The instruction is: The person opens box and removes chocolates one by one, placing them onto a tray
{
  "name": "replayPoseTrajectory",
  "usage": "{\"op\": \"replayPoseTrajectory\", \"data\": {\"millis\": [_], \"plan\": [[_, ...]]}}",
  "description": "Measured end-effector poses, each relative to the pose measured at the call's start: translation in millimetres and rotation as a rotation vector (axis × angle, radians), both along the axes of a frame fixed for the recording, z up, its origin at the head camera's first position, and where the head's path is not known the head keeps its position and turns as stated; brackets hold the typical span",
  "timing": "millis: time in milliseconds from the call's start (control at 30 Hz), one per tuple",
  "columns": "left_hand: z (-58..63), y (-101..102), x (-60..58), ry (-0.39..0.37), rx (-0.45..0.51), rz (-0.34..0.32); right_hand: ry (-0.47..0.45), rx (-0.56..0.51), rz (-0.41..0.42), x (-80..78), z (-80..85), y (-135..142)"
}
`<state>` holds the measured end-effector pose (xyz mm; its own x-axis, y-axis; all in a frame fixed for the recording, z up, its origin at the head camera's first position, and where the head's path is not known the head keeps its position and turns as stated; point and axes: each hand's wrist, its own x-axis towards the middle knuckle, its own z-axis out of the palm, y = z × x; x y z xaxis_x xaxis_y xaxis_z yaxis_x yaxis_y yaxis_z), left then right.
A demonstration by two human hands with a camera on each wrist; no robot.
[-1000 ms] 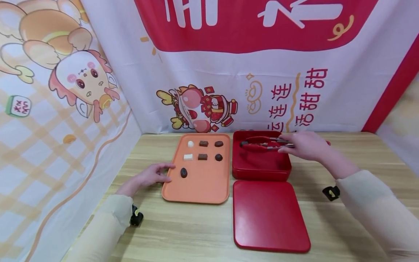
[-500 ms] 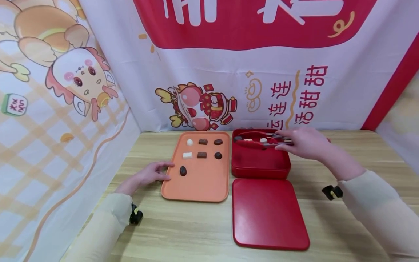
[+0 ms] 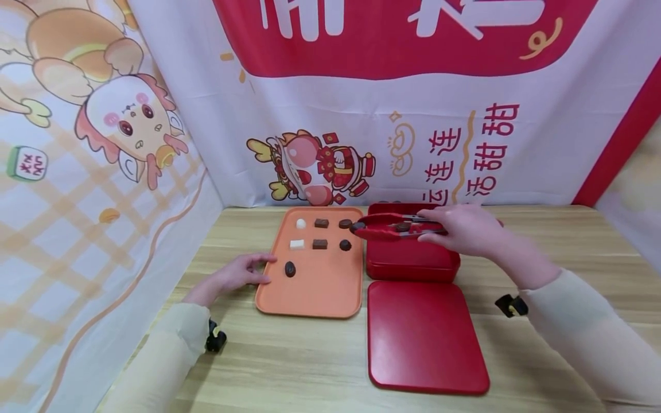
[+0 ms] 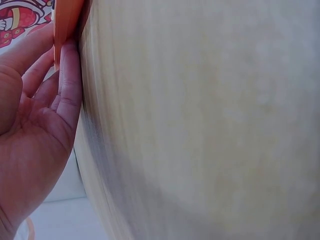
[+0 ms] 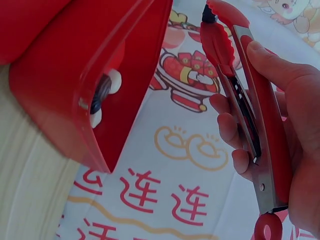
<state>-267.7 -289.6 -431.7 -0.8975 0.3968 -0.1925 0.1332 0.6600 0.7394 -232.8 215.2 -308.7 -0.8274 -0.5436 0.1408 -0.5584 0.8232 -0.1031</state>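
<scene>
Along the far left hangs a printed cloth [image 3: 77, 241], beside the wooden table [image 3: 289, 367]. Next comes the left hand [image 3: 242, 272], reaching from a pale sleeve [image 3: 155, 350]; its grip is loose, the fingers mostly straight and touching the left edge of an orange tray [image 3: 325, 298]. Seven sweets sit on that tray: at the back, a white round piece [image 3: 301, 223], a brown block [image 3: 321, 223] and a dark oval [image 3: 345, 223]; in the middle, a white block [image 3: 296, 244], a second brown block [image 3: 319, 244] and a dark ball [image 3: 345, 245]; nearer the left hand, a ridged oval [image 3: 290, 269]. Above the tray's right rim, the tips of red tongs [image 5: 275, 145] pinch a dark piece [image 3: 357, 228] (from the right wrist, just a small blackish lump). Right of the tray stands a red box [image 3: 413, 273], with white pieces [image 5: 114, 81] and a striped dark sweet [image 5: 101, 90] inside. Directly in front of it lies a red lid [image 3: 427, 337], flat on the table. Farther right, the right hand [image 3: 467, 229] grasps the tongs, thumb and fingers curled around their arms.
</scene>
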Motion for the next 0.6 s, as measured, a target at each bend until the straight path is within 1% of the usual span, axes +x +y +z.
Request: {"op": "replayPoseTrajectory", "data": {"millis": [200, 433, 600], "plan": [[1.1, 1.8, 1.7, -0.002, -0.009, 0.008, 0.008, 0.008, 0.027, -0.8, -4.7, -15.1], [-0.5, 0.7, 2.4, -0.004, -0.012, 0.000, 0.039, 0.000, 0.097, -1.9, -12.6, -29.8], [-1.4, 0.3, 1.2, 0.002, -0.008, -0.001, 0.012, 0.012, 0.081, -1.4, -14.8, -38.6]]}}
